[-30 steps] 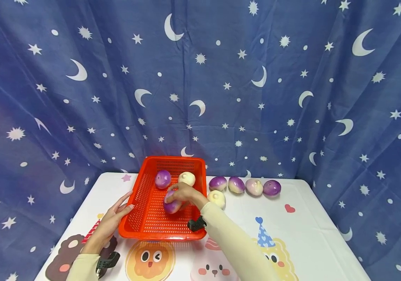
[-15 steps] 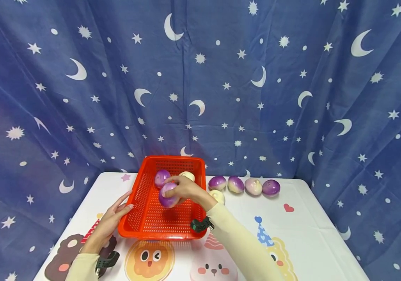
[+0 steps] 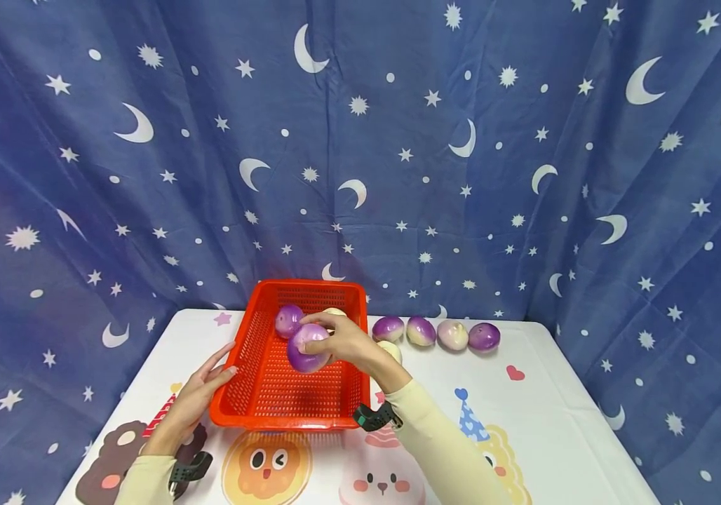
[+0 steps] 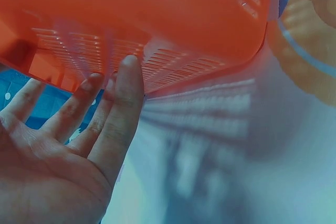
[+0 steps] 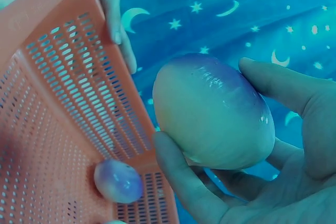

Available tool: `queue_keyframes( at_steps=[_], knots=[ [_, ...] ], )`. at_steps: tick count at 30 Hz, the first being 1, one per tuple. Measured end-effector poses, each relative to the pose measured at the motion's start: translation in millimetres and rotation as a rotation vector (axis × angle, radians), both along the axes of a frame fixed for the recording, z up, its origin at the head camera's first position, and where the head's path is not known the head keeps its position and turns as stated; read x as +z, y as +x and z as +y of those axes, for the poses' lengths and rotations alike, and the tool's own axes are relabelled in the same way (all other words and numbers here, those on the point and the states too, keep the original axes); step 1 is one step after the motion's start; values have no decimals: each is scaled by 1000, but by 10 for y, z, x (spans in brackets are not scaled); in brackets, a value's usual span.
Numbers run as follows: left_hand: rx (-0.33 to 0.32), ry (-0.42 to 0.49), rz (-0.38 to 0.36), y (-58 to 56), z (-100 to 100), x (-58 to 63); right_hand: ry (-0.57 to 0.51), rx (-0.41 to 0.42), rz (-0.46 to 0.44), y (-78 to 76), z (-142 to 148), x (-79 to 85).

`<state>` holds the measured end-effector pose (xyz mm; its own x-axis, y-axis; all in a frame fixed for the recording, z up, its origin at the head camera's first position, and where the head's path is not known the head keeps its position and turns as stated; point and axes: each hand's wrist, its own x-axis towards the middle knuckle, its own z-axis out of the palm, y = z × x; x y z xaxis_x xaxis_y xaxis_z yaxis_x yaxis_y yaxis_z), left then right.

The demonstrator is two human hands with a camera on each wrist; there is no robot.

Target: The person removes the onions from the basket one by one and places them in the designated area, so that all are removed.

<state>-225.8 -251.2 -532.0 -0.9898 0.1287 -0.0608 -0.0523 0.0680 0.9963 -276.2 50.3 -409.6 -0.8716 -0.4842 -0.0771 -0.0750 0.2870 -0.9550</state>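
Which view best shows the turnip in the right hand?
Right wrist: the turnip is large, mostly uncovered, in the right hand. Head shows it smaller, partly covered by that hand; left wrist doesn't show it.

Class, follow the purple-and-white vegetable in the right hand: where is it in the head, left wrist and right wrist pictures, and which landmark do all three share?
Head: the purple-and-white vegetable is below centre and slightly left, held in the right hand.
Left wrist: not in it.
Right wrist: large, slightly right of centre.
Shared landmark: the perforated red basket, which looks more orange in both wrist views.
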Motion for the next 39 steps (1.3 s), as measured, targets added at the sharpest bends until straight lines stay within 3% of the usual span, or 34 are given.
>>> queue_keyframes(
  at_steps=[7, 15, 39],
  knots=[
    [9, -26, -13, -19, -5, -1, -52, -8, 4, 28, 188, -26],
    [13, -27, -18, -16, -5, 7, -108, -93, -36, 64, 314, -88],
    [21, -20, -17, -33, -14, -26, -90, -198, -43, 172, 766, -318]
  ],
)
